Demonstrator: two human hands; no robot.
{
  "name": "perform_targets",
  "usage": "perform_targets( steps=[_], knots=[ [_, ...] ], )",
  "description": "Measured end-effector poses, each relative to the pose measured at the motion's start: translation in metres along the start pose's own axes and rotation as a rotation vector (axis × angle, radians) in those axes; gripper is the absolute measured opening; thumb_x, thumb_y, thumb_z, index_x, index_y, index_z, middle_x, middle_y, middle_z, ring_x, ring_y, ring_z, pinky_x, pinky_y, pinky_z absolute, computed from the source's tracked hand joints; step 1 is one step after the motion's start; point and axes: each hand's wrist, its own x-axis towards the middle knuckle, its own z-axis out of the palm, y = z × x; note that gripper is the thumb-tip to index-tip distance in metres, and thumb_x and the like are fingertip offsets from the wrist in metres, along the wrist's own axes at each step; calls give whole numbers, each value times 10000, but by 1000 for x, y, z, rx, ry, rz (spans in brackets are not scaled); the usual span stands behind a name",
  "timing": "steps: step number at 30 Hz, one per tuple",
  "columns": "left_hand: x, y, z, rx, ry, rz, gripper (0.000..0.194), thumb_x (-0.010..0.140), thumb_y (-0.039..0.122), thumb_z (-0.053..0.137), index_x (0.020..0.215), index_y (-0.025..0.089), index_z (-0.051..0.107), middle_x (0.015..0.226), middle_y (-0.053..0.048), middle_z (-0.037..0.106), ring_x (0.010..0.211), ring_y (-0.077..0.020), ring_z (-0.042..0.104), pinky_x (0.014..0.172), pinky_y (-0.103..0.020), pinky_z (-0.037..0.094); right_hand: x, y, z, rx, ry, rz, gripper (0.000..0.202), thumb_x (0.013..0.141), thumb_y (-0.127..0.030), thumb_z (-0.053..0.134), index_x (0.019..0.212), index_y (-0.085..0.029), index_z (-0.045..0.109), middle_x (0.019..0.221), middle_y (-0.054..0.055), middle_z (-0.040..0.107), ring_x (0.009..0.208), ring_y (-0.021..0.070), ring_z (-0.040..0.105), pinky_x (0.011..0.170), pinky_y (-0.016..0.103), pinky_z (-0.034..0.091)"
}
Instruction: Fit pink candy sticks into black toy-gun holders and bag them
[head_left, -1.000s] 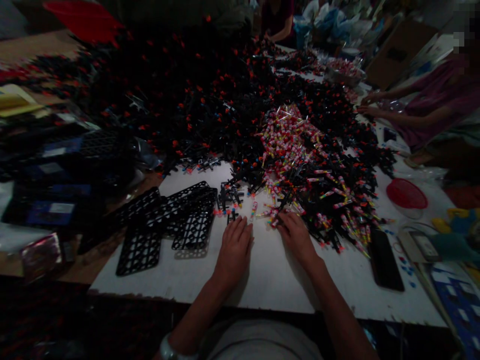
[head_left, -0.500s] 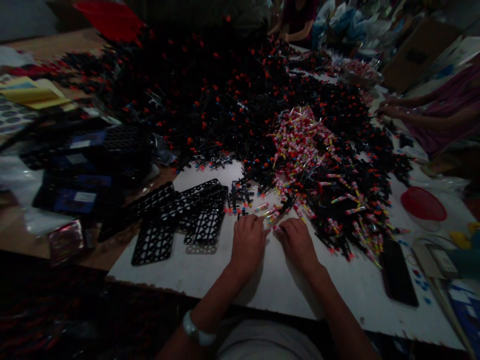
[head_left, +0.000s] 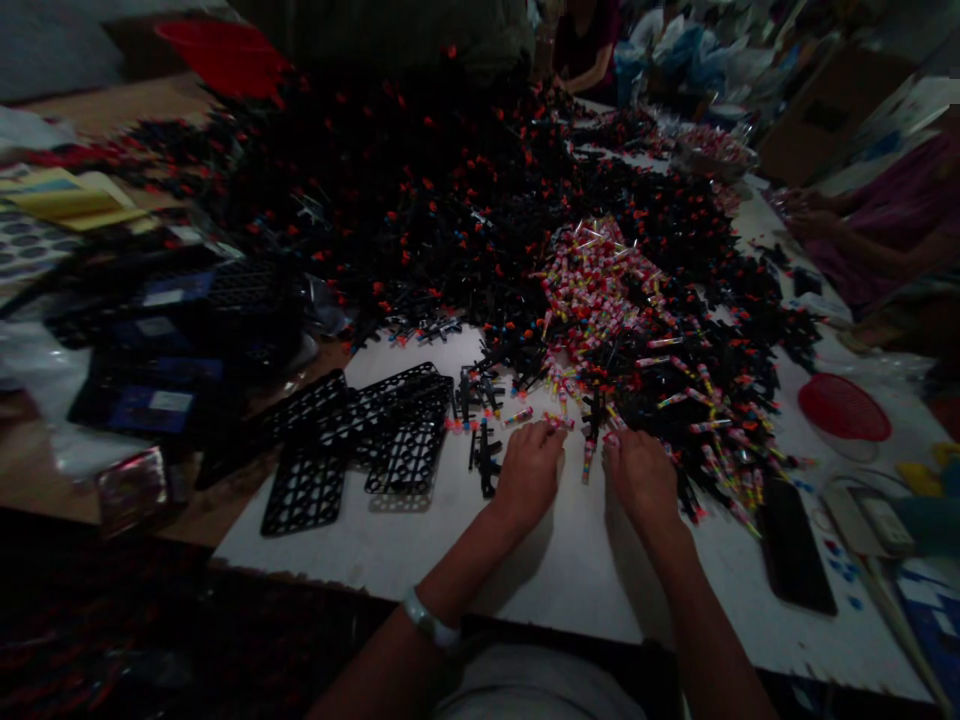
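Observation:
My left hand (head_left: pixel 531 470) is closed, its fingertips bent onto a small pink-and-clear candy tube (head_left: pixel 561 423) lying on the white tabletop. To its right, my right hand (head_left: pixel 643 475) is curled with thumb and finger pinched at the pink end of another candy tube (head_left: pixel 613 438). Between the hands lie a black toy gun (head_left: pixel 595 412) and an upright-pointing tube (head_left: pixel 586 465). Left of my left hand, a dark toy rifle (head_left: pixel 487 462) rests on the table, with several more toy guns (head_left: pixel 476 392) just beyond it. My palms hide part of what the fingers touch.
A large heap of black toy guns (head_left: pixel 420 220) with orange tips fills the back. Candy tubes (head_left: pixel 600 290) are piled on it. Black perforated trays (head_left: pixel 304 495) lie left; a phone (head_left: pixel 795 545) and red mesh basket (head_left: pixel 844 407) right. A co-worker's arms (head_left: pixel 832 225) show far right.
Both hands have moved right and farther apart. The toy rifle beside my left hand is now uncovered, and a toy gun and a tube show in the gap between my hands.

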Motion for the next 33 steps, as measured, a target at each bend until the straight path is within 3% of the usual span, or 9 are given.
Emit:
perform_targets(
  steps=[2,5,9,13,16,21,25,33],
  knots=[
    [6,-13,-4,34,60,-30,355,880,108,438,1219,143,538,1227,-121,544,1141,-252,445,963,-402,374,-8,1,-6,100,53,24,201,904,-286,461,916,-131,589,859,145,612,834,273,550,740,363,404],
    [21,-27,-9,73,3,-26,377,888,146,448,1255,184,522,1215,-109,553,1106,-254,457,915,-401,384,-14,-13,-8,322,35,7,237,920,-339,423,919,-162,582,870,115,630,835,244,576,742,336,420],
    [45,-33,-12,109,-123,25,209,864,220,519,1003,220,675,1000,-83,621,993,-248,499,825,-373,387,-11,-44,-3,440,-68,38,234,912,-326,425,906,-163,592,861,100,654,813,220,607,722,301,425],
    [58,-37,-15,122,-127,13,118,805,195,586,839,193,699,880,-79,635,938,-246,518,818,-371,380,-4,-61,-1,408,-74,116,230,903,-324,448,962,-153,591,877,111,667,807,219,627,683,287,422],
    [50,-41,-22,134,-105,3,108,804,197,586,813,191,694,898,-78,632,976,-252,515,853,-379,377,3,-69,-5,308,-148,170,221,905,-309,469,944,-132,595,869,142,675,782,233,645,650,293,424],
    [16,-44,-34,204,17,-228,221,877,239,501,1020,147,642,990,-119,606,977,-265,530,835,-388,409,12,-86,-12,268,-250,193,250,915,-297,476,953,-82,598,871,191,688,779,261,667,643,311,444],
    [2,-41,-34,200,-73,-247,180,883,255,500,942,156,639,930,-103,615,932,-246,551,814,-362,417,16,-99,-10,331,-246,143,271,936,-280,432,1004,-66,584,886,202,688,797,262,671,654,315,454],
    [4,-35,-30,94,-81,-364,183,863,159,473,942,147,638,932,-106,658,918,-232,594,822,-345,434,30,-106,-4,442,-245,140,241,921,-275,430,954,-93,585,862,189,685,810,268,659,660,305,437]
  ],
)
